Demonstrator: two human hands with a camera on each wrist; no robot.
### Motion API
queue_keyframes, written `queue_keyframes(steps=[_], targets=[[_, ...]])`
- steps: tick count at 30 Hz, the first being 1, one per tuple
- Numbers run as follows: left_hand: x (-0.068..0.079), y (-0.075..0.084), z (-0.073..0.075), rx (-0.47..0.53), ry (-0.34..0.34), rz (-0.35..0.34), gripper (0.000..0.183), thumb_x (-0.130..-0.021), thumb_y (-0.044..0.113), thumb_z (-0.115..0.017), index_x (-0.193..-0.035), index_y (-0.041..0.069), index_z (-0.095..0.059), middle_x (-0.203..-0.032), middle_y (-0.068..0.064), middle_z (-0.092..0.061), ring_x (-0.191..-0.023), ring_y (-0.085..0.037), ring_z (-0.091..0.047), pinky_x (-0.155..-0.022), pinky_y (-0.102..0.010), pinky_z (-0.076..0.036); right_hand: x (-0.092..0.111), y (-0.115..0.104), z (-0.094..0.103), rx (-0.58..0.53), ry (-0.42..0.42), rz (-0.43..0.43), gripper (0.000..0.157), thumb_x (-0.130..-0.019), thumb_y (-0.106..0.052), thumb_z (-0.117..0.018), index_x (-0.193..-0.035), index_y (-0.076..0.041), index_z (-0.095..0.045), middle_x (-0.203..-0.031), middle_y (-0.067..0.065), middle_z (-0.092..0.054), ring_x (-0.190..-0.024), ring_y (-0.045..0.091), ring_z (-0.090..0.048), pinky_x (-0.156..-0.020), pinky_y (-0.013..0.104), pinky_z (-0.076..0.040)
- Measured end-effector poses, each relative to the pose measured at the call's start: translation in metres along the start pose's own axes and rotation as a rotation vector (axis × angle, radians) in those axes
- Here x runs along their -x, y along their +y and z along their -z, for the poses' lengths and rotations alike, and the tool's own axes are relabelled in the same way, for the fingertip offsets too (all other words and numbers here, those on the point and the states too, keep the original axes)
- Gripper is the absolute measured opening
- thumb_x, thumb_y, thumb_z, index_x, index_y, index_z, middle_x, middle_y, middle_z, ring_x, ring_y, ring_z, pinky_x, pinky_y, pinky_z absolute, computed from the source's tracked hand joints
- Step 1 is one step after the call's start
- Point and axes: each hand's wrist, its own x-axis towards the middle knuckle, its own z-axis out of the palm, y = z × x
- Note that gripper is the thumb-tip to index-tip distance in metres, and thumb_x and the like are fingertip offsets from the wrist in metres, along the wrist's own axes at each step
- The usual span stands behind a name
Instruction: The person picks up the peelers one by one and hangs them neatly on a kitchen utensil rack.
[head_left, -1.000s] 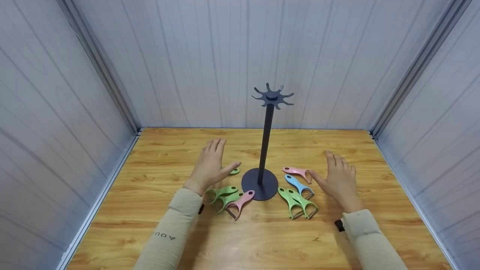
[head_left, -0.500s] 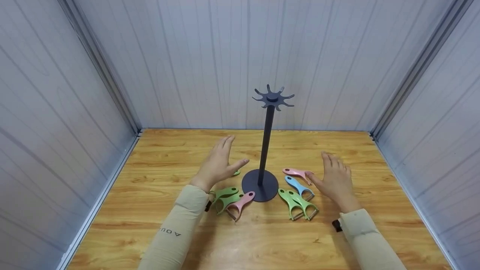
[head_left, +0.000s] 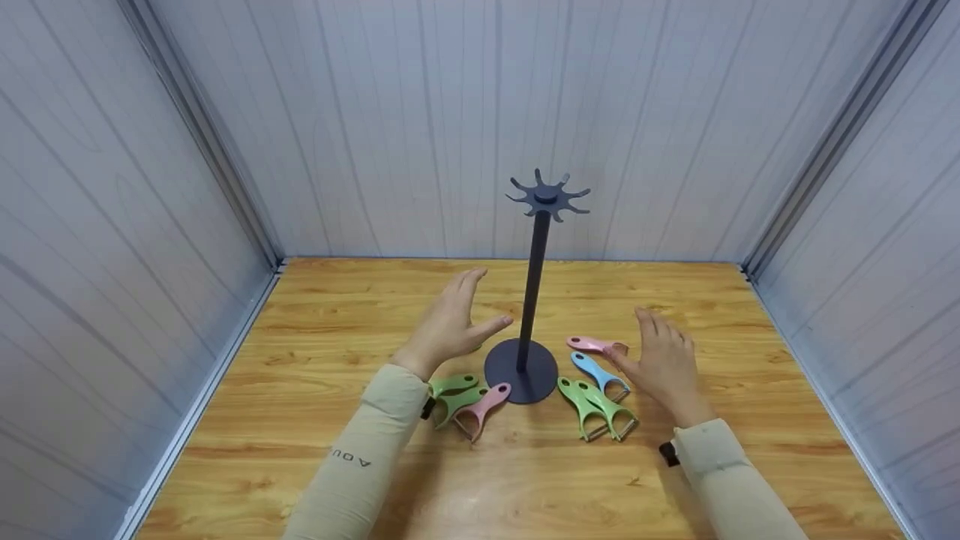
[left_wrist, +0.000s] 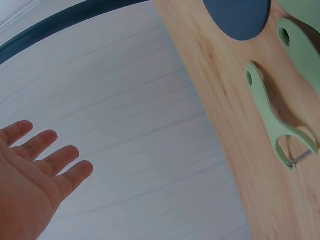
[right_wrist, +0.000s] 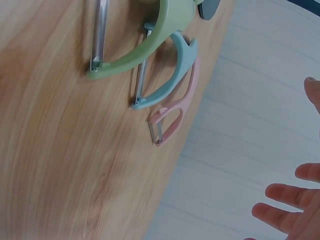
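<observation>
A dark stand (head_left: 533,285) with a round base and a ring of hooks on top stands upright on the table. Left of its base lie two green peelers (head_left: 466,401) and a pink peeler (head_left: 487,405). My left hand (head_left: 444,330), fingers extended and thumb toward the pole, hovers behind them, holding nothing; it hides another green peeler (left_wrist: 265,107), seen in the left wrist view. Right of the base lie a second pink peeler (head_left: 586,343), a blue peeler (head_left: 591,366) and two more green peelers (head_left: 576,401). My right hand (head_left: 664,367) hovers beside these with nothing in it, its thumb overlapping the pink one.
The wood-grain table (head_left: 300,375) carries everything. A pale panelled wall (head_left: 390,135) closes off the back, with side walls (head_left: 97,247) at left and right. The hooks (head_left: 546,196) stick out well above both hands.
My left hand has moved right, toward the pole, now covering the far-left green peeler. My right hand has shifted slightly left over the pink peeler's blade end. The peelers and stand stay put.
</observation>
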Motion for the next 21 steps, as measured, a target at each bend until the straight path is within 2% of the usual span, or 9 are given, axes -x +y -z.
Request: queue_keyframes(steps=[6,11,16,21], targets=[[-0.003,0.006,0.000,0.095,-0.013,0.018,0.094,-0.084,0.073,-0.055,-0.153,0.015,-0.029,-0.152,-0.008,-0.038,-0.140,-0.025,-0.037,-0.112,-0.046,-0.035,0.001,-0.001,-0.005,-0.052,-0.017,-0.015,0.083,-0.082,-0.051,-0.074,-0.144,-0.006,-0.043,-0.132,0.024,-0.055,-0.117,0.047,-0.053,-0.097,0.068,-0.035],[-0.006,0.011,-0.002,0.167,-0.035,0.026,0.088,-0.086,0.068,-0.058,-0.153,0.018,-0.029,-0.153,-0.007,-0.037,-0.141,-0.024,-0.036,-0.113,-0.046,-0.033,0.002,-0.003,-0.006,-0.068,-0.037,-0.024,0.083,-0.082,-0.051,-0.074,-0.144,-0.005,-0.043,-0.130,0.025,-0.056,-0.116,0.047,-0.053,-0.098,0.068,-0.034],[-0.009,0.013,-0.006,0.253,-0.049,-0.001,0.082,-0.089,0.060,-0.061,-0.152,0.018,-0.031,-0.151,-0.007,-0.039,-0.140,-0.025,-0.038,-0.111,-0.048,-0.035,0.002,-0.005,-0.006,-0.055,-0.064,-0.031,0.086,-0.081,-0.055,-0.073,-0.144,-0.005,-0.043,-0.131,0.024,-0.056,-0.117,0.046,-0.053,-0.098,0.067,-0.035],[-0.014,0.017,-0.010,0.320,-0.054,-0.042,0.078,-0.090,0.059,-0.060,-0.150,0.016,-0.034,-0.150,-0.005,-0.040,-0.138,-0.027,-0.040,-0.111,-0.045,-0.036,0.003,-0.007,-0.006,-0.043,-0.066,-0.017,0.088,-0.080,-0.055,-0.075,-0.143,-0.004,-0.043,-0.130,0.024,-0.056,-0.117,0.046,-0.054,-0.098,0.066,-0.037]])
